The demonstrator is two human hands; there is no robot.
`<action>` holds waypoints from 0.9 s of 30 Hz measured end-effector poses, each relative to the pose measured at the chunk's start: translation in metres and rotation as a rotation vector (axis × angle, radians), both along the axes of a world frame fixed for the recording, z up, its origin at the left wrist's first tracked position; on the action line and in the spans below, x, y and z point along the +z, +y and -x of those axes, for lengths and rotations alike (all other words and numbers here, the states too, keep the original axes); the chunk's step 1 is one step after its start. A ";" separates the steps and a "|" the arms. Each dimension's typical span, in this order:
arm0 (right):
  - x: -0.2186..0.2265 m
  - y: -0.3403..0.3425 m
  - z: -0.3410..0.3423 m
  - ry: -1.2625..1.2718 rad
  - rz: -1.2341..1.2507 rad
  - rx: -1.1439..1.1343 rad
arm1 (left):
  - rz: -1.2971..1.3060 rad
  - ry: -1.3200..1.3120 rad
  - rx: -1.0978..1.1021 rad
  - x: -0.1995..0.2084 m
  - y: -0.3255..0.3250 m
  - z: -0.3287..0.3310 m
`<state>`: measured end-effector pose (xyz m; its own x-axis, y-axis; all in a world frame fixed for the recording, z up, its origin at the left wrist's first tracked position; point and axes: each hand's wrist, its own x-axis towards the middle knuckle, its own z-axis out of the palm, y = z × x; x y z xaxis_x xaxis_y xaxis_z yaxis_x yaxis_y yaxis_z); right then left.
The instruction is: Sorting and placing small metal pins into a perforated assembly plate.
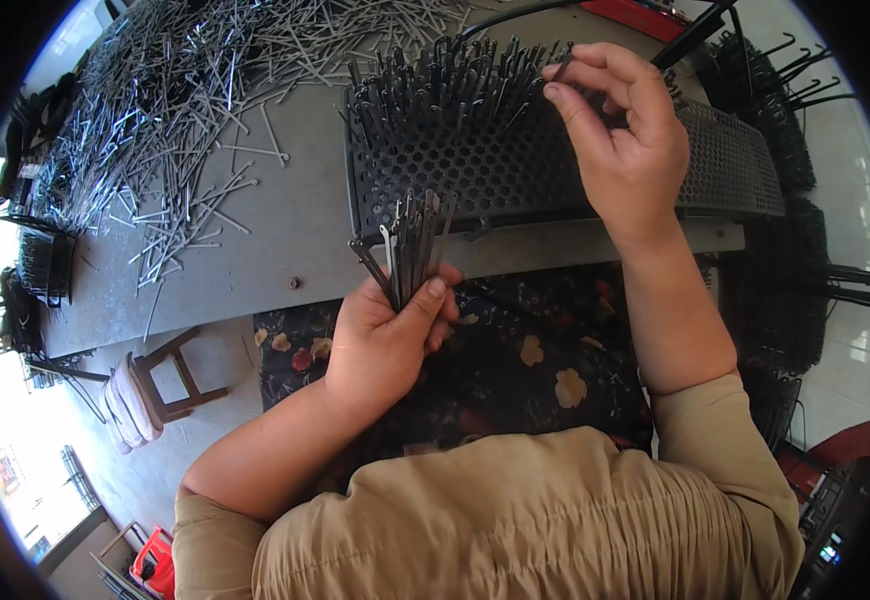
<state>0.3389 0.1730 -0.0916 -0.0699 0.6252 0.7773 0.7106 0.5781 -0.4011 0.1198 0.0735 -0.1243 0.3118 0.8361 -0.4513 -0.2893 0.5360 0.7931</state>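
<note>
left hand [387,335]: closed around a bundle of slim metal pins [415,240], flattened ends up, just in front of the table edge; 2 pins lean out to the left of the rest. right hand [623,140]: raised over the perforated black rack [465,172], thumb and forefinger pinching what appears to be 1 dark pin [562,66], the other fingers loosely curled. whether that pin's lower end sits in a hole cannot be told. standing pins [435,95] crowd the far part of the rack; the near rows of holes show bare. loose pins [185,130] lie heaped on the grey table [280,240], left of the rack.

step in hand, as judged: setting pins upright in the rack 1 at a time, the left hand serving as supply. the next move would call for lining up the pinched pin with a free hole, clear of its neighbours, before release.
</note>
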 end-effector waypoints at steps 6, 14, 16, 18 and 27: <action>-0.006 0.002 -0.009 -0.061 -0.017 0.009 | -0.001 0.016 0.004 0.002 0.001 0.000; 0.005 -0.039 0.014 0.319 0.436 0.179 | -0.005 -0.018 -0.016 0.008 0.002 -0.001; 0.008 -0.055 0.027 0.478 0.677 0.317 | -0.062 -0.082 -0.072 0.010 0.004 -0.002; -0.002 -0.061 0.030 0.600 1.055 0.560 | -0.086 -0.071 -0.079 0.009 0.006 -0.005; 0.009 -0.063 0.017 0.715 1.034 0.563 | -0.041 -0.017 -0.202 0.019 0.012 -0.007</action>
